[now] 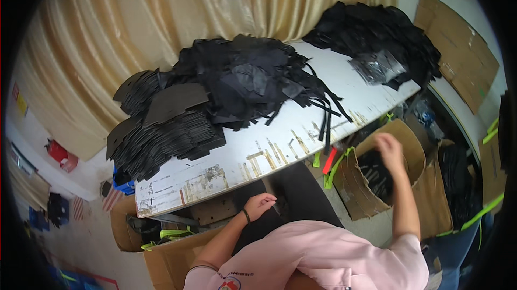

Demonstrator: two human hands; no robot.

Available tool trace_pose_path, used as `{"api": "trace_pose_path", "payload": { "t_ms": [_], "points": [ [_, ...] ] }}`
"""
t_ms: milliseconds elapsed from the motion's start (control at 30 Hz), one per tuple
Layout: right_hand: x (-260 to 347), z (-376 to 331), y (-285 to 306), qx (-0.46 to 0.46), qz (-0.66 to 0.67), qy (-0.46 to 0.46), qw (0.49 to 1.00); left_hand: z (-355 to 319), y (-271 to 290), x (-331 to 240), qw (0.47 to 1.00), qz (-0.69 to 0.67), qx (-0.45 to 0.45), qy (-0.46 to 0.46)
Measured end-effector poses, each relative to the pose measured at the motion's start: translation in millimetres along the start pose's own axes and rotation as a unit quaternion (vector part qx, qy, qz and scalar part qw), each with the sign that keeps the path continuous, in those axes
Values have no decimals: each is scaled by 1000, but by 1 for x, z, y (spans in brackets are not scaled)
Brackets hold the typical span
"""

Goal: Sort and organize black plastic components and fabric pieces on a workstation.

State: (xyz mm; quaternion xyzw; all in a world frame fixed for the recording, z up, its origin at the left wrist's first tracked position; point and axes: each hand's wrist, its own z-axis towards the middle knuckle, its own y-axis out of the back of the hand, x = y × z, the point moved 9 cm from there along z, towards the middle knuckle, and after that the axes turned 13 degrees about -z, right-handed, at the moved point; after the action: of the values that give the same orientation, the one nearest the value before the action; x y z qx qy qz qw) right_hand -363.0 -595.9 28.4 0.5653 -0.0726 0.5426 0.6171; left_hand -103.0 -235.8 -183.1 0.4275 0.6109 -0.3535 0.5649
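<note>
My left hand (260,205) rests over my lap near the table's front edge. Its fingers are loosely curled together, and nothing shows in them. To the right, my right hand (390,151) is stretched over an open cardboard box (353,193) with dark pieces (375,174) inside. The fingers of that hand look partly spread, with no thing visible in them. On the white table (280,150) lie stacked black flat panels (180,128) and a large heap of black fabric pieces (253,77) with straps hanging over the front edge.
A second black heap (371,32) with a clear plastic bag (378,66) sits at the table's far right. Another box (177,257) stands at lower left. Neon yellow-green strips (334,171) and a red strip (329,161) hang by the right box. A gold curtain (215,5) hangs behind.
</note>
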Motion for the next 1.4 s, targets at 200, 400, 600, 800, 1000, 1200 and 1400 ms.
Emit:
{"api": "trace_pose_path", "payload": {
  "t_ms": [200, 400, 600, 800, 1000, 1200, 1400],
  "points": [
    [140, 163, -309, 327, 144, 97, 929, -12, 67, -68, 983, -148, -101, -43],
    [115, 269, -433, 193, -91, -86, 973, 25, 109, -89, 979, -143, -145, -25],
    [242, 206, -363, 101, 119, 198, 968, 46, 143, -158, 967, 47, -221, -116],
    [293, 47, -294, 358, 91, 507, 779, 62, 104, -281, 842, 420, -170, -293],
    [263, -1, -289, 565, 101, 381, 725, 85, 77, -195, 967, 239, 16, -88],
    [234, 16, -264, 536, -55, 424, 727, 55, 97, -191, 973, 228, -40, -2],
    [299, 39, -212, 343, -126, 539, 759, 42, 61, -225, 990, 71, 96, -75]
  ]
}}
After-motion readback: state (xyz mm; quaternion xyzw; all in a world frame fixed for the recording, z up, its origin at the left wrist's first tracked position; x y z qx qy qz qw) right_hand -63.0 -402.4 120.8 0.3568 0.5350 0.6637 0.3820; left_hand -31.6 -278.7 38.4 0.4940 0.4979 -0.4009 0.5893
